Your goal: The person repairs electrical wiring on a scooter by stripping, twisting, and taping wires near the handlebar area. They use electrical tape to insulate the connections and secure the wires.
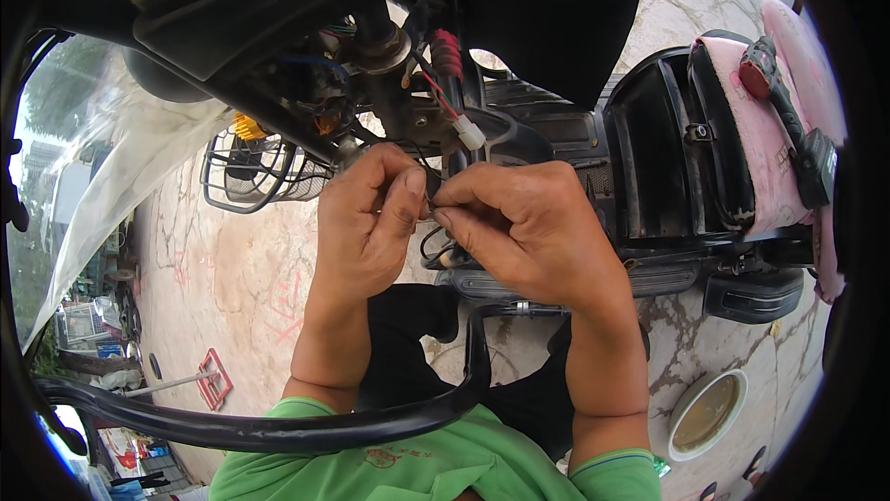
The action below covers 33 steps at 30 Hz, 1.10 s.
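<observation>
My left hand point(371, 228) and my right hand point(519, 228) meet below an opened-up scooter steering column point(380, 47), fingers pinched around something small, perhaps a wire end, that I cannot make out. Just above them hangs a white plastic connector point(468, 133) on red and black wires point(439, 93). A red ribbed tube point(447, 56) runs behind it, and dark cables loop beside and below my fingers.
Pink padded seat point(779, 195) with a tool point(760, 75) on it at right; wire basket point(250, 189) behind the column; black bent bar point(278, 431) across my front; white basin point(680, 432) on the ground; red-framed object point(217, 353) and plastic sheet point(83, 223) at left.
</observation>
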Each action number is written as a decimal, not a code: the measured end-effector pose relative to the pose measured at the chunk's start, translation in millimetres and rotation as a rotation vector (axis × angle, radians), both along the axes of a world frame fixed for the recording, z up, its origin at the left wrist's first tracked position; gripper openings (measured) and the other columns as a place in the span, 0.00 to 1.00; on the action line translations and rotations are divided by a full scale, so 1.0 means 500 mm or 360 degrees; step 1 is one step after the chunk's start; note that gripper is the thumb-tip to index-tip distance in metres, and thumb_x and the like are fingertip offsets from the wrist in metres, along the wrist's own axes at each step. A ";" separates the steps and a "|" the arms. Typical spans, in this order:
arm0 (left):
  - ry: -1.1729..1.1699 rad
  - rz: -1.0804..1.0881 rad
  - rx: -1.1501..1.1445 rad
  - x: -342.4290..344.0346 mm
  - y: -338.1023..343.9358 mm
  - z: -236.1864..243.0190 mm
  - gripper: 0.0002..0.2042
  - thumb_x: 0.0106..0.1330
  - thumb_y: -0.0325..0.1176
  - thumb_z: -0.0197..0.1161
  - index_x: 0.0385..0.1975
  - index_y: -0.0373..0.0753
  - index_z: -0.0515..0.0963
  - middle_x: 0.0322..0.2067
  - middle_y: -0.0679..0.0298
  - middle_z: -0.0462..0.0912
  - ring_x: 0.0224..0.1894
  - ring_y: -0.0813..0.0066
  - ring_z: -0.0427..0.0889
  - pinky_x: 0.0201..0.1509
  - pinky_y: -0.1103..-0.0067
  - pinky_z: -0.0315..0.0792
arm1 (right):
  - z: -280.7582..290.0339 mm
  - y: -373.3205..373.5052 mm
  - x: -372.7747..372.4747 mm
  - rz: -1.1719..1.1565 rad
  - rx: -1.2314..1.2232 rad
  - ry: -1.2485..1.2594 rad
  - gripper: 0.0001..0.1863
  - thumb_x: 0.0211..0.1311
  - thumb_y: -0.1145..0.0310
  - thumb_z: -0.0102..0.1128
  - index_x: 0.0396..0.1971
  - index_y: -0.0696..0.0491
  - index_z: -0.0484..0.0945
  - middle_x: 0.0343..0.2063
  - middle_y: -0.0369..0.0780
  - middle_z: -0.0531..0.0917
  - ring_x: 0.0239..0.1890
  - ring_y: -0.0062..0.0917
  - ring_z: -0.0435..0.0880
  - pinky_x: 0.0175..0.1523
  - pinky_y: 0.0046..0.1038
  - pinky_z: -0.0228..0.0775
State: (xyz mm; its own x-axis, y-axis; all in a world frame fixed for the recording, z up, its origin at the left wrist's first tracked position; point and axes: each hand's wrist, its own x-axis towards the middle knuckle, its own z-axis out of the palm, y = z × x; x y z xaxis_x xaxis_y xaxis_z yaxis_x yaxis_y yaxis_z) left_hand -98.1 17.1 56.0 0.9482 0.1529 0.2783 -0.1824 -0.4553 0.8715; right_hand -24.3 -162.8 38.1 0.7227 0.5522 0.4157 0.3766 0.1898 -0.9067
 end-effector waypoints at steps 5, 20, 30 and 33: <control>-0.0366 -0.0182 -0.0316 0.000 0.037 0.026 0.10 0.75 0.31 0.60 0.34 0.30 0.76 0.38 0.54 0.83 0.32 0.80 0.81 0.36 0.85 0.78 | 0.014 -0.019 0.043 -0.0414 0.0019 0.0073 0.10 0.59 0.71 0.73 0.37 0.60 0.86 0.28 0.38 0.84 0.20 0.13 0.76 0.22 0.19 0.64; -0.0109 0.0085 -0.0887 0.022 0.031 0.101 0.11 0.77 0.39 0.56 0.33 0.41 0.69 0.20 0.64 0.72 0.12 0.84 0.63 0.12 0.87 0.56 | 0.000 0.063 0.187 0.0006 0.0218 0.0642 0.10 0.63 0.69 0.67 0.39 0.60 0.83 0.24 0.36 0.83 0.26 0.17 0.79 0.33 0.21 0.72; -0.0477 0.0647 0.0427 0.087 0.030 0.075 0.11 0.73 0.32 0.63 0.47 0.31 0.78 0.19 0.69 0.76 0.22 0.89 0.66 0.26 0.87 0.59 | 0.026 0.205 0.251 0.0241 0.0662 0.0890 0.06 0.62 0.70 0.67 0.35 0.56 0.83 0.26 0.34 0.84 0.27 0.15 0.79 0.36 0.18 0.71; -0.0410 0.0764 0.0499 0.096 0.024 0.082 0.11 0.70 0.28 0.65 0.47 0.30 0.79 0.18 0.61 0.81 0.20 0.84 0.73 0.27 0.84 0.66 | 0.017 0.197 0.269 0.0353 0.0605 0.0784 0.07 0.62 0.69 0.69 0.36 0.57 0.84 0.28 0.35 0.85 0.29 0.17 0.81 0.36 0.20 0.73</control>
State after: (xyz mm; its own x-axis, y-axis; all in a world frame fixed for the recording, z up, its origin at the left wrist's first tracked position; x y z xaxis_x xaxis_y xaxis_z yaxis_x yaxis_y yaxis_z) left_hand -50.0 29.0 96.9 0.6908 0.4188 0.5894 -0.0808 -0.7654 0.6385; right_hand 110.3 -64.4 46.6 0.7642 0.5899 0.2608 -0.1504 0.5562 -0.8173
